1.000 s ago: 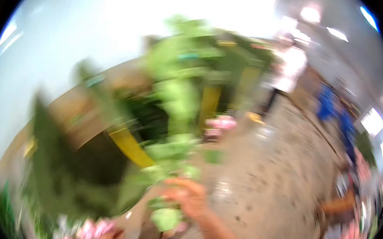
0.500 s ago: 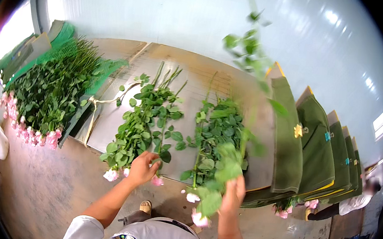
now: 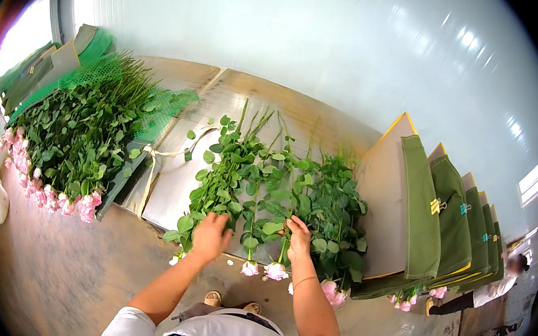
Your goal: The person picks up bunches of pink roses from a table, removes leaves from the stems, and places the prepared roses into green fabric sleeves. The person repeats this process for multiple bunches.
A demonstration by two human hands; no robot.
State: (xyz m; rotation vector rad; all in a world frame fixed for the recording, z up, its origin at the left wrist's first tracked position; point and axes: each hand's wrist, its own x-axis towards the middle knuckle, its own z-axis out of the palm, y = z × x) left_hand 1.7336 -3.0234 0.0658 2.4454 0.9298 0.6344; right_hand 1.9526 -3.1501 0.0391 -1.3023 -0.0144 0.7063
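Head view, person standing at a sloped sorting table point(image 3: 177, 189) with both bare hands down on cut roses. Left hand point(image 3: 210, 236) lies palm-down on the left bunch of rose stems point(image 3: 219, 183), fingers loosely curled over the leaves near the lower table edge; whether they actually pinch a stem can't be told, leaves hide the tips. Right hand point(image 3: 299, 238) is on the middle stems point(image 3: 279, 194), fingers pressed together and closed around what looks like one or two stems just above the blooms. Pink rose heads point(image 3: 263, 270) hang off the front edge of the table, just below both hands. A denser right bunch point(image 3: 336, 206) lies touching the middle stems, its blooms point(image 3: 333, 291) also over the edge. Stems all point away from the person, heads toward them. Far left: a big pile of roses point(image 3: 73, 138) on green mesh netting point(image 3: 98, 73), pink heads along its lower edge, well apart from the hands. A pale cord point(image 3: 158, 153) lies on the table between the pile and the left bunch. Right side: a row of upright dividers draped with green cloth point(image 3: 422, 207) (clips on some of them), more pink blooms point(image 3: 405, 303) poking out beneath. Another person point(image 3: 495, 290) at the far right edge, small and partly cut off.
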